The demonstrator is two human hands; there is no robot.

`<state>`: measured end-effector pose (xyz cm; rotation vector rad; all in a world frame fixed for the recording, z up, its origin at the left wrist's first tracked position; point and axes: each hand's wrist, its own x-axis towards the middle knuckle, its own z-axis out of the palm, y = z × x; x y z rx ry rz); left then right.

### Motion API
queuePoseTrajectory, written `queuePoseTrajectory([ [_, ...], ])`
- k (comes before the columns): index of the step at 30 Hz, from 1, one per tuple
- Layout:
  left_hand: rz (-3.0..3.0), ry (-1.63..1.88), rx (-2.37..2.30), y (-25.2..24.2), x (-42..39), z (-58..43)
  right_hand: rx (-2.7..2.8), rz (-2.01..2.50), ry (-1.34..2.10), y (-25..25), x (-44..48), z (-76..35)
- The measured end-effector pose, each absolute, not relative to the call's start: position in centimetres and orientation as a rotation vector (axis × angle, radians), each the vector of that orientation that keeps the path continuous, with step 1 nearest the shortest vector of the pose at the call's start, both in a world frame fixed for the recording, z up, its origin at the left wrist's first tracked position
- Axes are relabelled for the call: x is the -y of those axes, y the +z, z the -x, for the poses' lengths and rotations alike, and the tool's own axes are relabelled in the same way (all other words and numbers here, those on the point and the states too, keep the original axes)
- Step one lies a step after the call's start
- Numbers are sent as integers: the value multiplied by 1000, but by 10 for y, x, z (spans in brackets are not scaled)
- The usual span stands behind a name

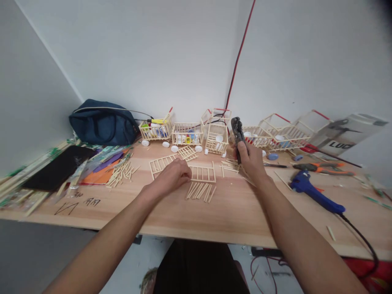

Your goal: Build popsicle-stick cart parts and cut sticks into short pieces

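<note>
My right hand is wrapped round the handle of a black hand tool and holds it upright above the table; its bulky head points up and its exact kind is unclear. My left hand is curled with the fingers together at the left end of a ladder-like wooden stick frame; what lies between the fingertips is hidden. Partly behind that hand is a second stick frame. A slatted stick panel lies beyond. Just below the frame, several short sticks are laid side by side.
Small stick-built carts with bottle-cap-like wheels line the wall. A blue glue gun, orange-handled pliers and a box are at right. At left are a blue bag, loose sticks and a black flat sheet.
</note>
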<state>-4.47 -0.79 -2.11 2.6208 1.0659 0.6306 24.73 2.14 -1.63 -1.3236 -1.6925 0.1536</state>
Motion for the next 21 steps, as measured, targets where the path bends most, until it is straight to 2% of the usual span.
queuePoseTrajectory([
  [12,-2565,1030,-1006,-21,8,37,1661,1360,121,-20,-24,-253],
  [21,-2784,857,-1131,-23,11,44,1666,1363,121,-20,-21,-253],
])
